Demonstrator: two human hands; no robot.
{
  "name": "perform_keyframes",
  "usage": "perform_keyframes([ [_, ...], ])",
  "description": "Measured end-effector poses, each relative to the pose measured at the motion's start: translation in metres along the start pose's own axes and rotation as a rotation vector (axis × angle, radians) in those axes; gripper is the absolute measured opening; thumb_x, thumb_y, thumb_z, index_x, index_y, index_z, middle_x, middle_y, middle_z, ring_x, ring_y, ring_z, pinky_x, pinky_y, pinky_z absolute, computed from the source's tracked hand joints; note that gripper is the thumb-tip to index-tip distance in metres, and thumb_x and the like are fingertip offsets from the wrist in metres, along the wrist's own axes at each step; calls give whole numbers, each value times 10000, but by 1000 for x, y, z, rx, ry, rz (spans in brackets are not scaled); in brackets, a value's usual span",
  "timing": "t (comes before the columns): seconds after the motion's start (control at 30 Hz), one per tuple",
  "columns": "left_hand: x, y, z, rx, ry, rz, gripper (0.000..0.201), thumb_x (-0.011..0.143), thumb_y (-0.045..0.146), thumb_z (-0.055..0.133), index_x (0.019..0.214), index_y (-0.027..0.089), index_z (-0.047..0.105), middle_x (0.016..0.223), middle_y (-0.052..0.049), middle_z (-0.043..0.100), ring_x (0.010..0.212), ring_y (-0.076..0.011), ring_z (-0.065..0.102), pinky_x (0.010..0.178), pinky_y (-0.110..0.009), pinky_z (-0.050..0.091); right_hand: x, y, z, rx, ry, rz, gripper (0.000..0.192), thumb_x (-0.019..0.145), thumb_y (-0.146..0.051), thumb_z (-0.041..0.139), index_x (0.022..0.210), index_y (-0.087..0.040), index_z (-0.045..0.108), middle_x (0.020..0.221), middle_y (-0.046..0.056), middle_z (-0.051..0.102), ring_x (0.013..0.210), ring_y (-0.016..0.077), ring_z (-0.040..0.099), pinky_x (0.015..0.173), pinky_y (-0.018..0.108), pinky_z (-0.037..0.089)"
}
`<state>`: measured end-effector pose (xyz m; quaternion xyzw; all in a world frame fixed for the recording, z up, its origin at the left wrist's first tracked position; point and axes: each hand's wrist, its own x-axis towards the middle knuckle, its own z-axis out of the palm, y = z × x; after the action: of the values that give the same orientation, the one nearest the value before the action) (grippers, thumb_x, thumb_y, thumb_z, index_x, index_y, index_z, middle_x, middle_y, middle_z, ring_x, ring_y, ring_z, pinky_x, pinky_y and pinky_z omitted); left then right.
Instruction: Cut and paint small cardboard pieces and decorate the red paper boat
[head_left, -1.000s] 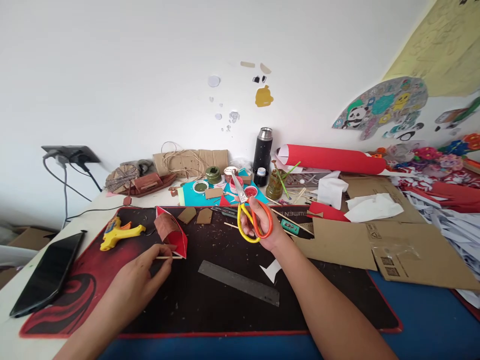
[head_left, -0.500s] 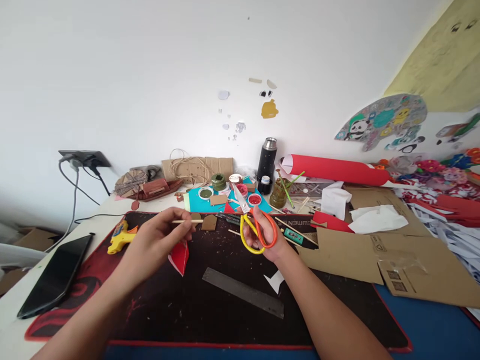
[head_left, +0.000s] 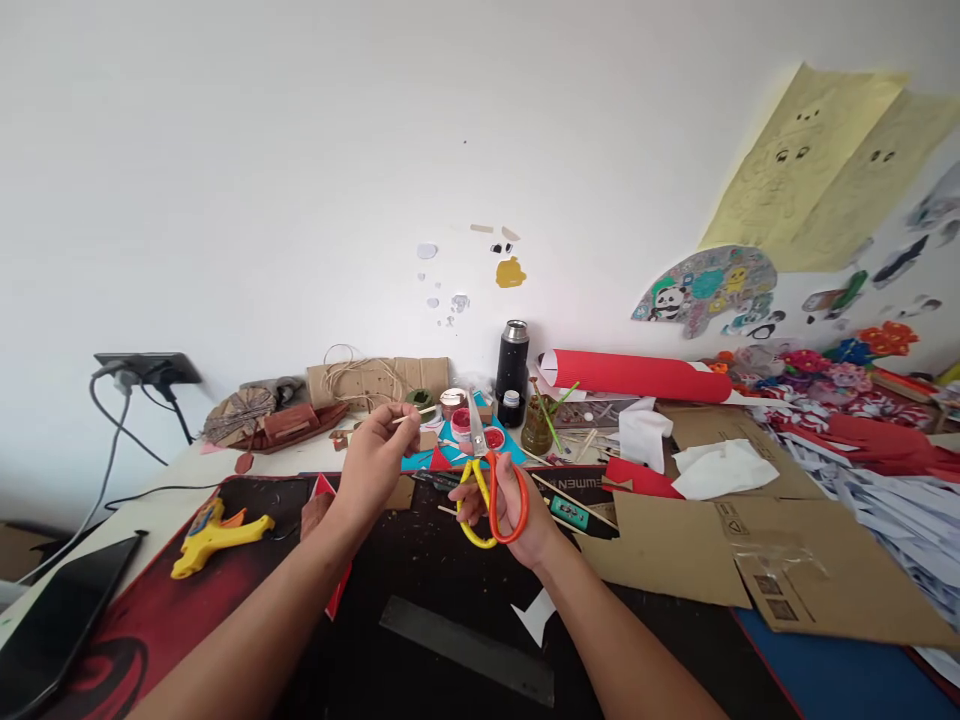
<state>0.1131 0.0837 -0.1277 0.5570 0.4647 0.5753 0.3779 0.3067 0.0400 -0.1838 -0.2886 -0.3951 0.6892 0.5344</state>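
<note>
Left hand (head_left: 375,462) raised above the black mat (head_left: 420,610), thumb and fingertips pinched on a thin wooden stick (head_left: 411,414), which juts out toward the scissors (head_left: 484,480). Right hand (head_left: 510,505) curled through the scissors' yellow and orange loops, blades pointing up and away, nearly closed as far as I can tell.

Stick looks very light, stiff but snappable; judged best held close to where a blade would bite, so it doesn't flex or shoot off. Scissors rigid, plastic grips give sure hold.

On the mat, under the left forearm: a red and brown paper piece (head_left: 326,520). Near edge of the mat: a grey ruler (head_left: 466,650). Left of the mat's centre: a yellow glue gun (head_left: 214,528). Right of the mat: cardboard sheets (head_left: 720,545). Behind the mat: paint pots, a black flask (head_left: 512,360), a red paper roll (head_left: 637,375). Beyond that, a white wall with paper cut-outs stuck on.
</note>
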Motion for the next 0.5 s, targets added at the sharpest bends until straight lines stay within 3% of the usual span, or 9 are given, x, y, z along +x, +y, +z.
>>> perform_keyframes([
  [0.13, -7, -7, -2, 28, 35, -16, 375, 894, 559, 718, 945, 194, 650, 667, 26, 593, 618, -142, 519, 588, -252, 413, -3, 0, 2, -15, -40, -2, 807, 800, -899, 677, 1129, -163, 716, 884, 144, 842, 639, 216, 779, 593, 272, 547],
  [0.33, -9, -11, -7, 39, 101, -23, 380, 881, 561, 721, 944, 194, 642, 681, 33, 575, 621, -137, 511, 574, -240, 401, -11, -2, 7, -42, -101, 4, 857, 825, -873, 683, 1329, -181, 689, 953, 163, 848, 735, 258, 815, 638, 302, 570],
  [0.5, -9, -16, -9, 44, 101, -15, 338, 919, 533, 689, 965, 203, 634, 685, 35, 567, 620, -142, 517, 572, -238, 394, -10, -3, 7, -17, -129, 16, 877, 813, -870, 702, 1372, -195, 672, 1008, 176, 849, 772, 287, 826, 694, 352, 599],
])
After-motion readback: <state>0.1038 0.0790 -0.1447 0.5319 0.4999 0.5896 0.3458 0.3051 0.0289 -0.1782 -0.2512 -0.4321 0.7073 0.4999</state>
